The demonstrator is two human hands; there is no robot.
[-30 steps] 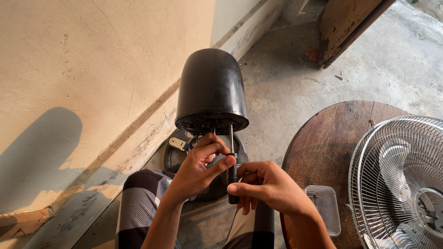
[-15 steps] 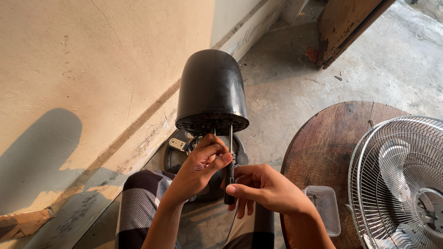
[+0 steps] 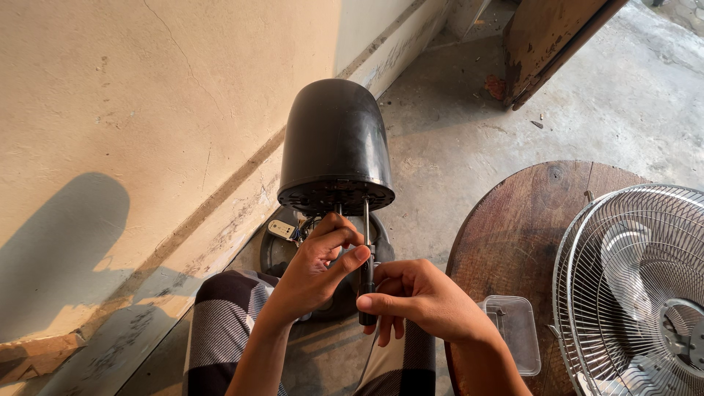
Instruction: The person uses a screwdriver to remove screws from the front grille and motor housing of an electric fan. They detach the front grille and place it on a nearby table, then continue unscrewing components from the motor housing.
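Right hand (image 3: 422,297) has its fingers pinched on the screwdriver (image 3: 366,260), left hand (image 3: 319,268) curled under the black motor housing (image 3: 336,143) (steadying it?). Tip could slip and chew the screw.

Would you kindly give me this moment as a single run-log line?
left hand: at underside of black motor housing | right hand: holds screwdriver, tip up into housing | nearby: wire fan guard, clear plastic tray, round wooden table

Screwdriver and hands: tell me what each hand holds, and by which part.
The right hand grips the screwdriver by its dark handle, shaft pointing up into the black motor housing. The left hand pinches near the housing's underside; exactly what is unclear.
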